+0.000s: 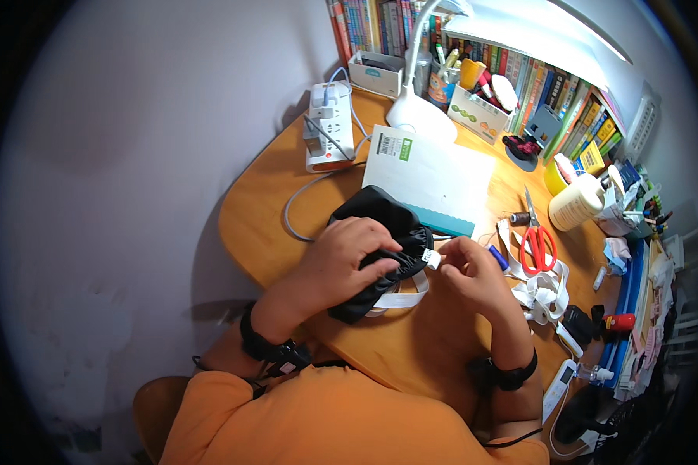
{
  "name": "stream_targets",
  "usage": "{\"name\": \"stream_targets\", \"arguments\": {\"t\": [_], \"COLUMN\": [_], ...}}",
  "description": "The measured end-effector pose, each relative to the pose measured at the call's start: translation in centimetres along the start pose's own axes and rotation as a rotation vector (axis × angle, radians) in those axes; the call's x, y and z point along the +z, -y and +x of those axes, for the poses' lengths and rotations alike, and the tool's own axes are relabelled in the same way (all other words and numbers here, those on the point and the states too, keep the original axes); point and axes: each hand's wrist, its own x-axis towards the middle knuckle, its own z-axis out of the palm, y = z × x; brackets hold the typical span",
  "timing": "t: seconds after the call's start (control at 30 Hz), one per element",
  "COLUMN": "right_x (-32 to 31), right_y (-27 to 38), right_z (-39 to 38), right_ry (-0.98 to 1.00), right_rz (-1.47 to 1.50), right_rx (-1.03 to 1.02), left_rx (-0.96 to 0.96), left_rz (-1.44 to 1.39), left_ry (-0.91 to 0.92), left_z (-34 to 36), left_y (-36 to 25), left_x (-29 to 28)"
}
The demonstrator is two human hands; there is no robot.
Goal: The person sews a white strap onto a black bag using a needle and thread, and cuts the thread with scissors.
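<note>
My left hand (347, 256) lies on a bunched black cloth (380, 213) on the wooden desk (260, 225) and grips its gathered edge. A white elastic band (402, 299) loops out from under the cloth. My right hand (464, 267) pinches the white end of that band (433, 258) right at the cloth's edge. Both wrists wear black straps.
A white flat box (430, 177) lies behind the cloth. Red-handled scissors (537, 244), a thread spool (520, 218) and a heap of white band (543, 294) lie to the right. A power strip (327, 128), desk lamp (420, 116), cream bottle (575, 203) and books stand behind.
</note>
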Motion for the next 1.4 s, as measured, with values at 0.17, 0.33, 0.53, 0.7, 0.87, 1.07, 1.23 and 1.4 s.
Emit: {"name": "stream_targets", "arguments": {"t": [0.17, 0.33, 0.53, 0.7, 0.87, 1.07, 1.23, 1.4], "right_x": [0.9, 1.2, 1.7, 1.6, 2.2, 1.2, -0.2, -1.4], "right_y": [-0.2, 0.3, -1.2, -1.0, 0.6, 2.1, 4.4, 4.7], "right_z": [0.0, 0.2, 0.5, 1.0, 0.3, -0.4, -1.2, -1.6], "right_ry": [0.100, 0.159, 0.166, 0.201, 0.270, 0.006, 0.040, -0.075], "right_rz": [0.194, 0.334, 0.513, 0.790, 0.923, 0.455, 0.699, 0.333], "right_rx": [0.032, 0.019, 0.029, -0.096, -0.188, -0.358, -0.177, -0.313], "left_rx": [0.019, 0.035, 0.008, -0.125, -0.004, -0.155, -0.267, -0.352], "left_rz": [0.044, 0.099, 0.131, 0.003, 0.197, -0.095, -0.560, -0.631], "left_ry": [0.092, 0.116, -0.093, -0.035, -0.030, -0.054, 0.048, 0.079], "left_z": [1.8, 2.5, 2.4, 0.7, 0.2, 0.6, 1.3, 1.7], "left_y": [-1.3, -1.1, 0.4, -1.5, -3.0, -3.2, -2.9, -2.0], "left_x": [2.4, 3.1, 1.4, -0.7, 0.6, -1.9, -3.1, -4.1]}}
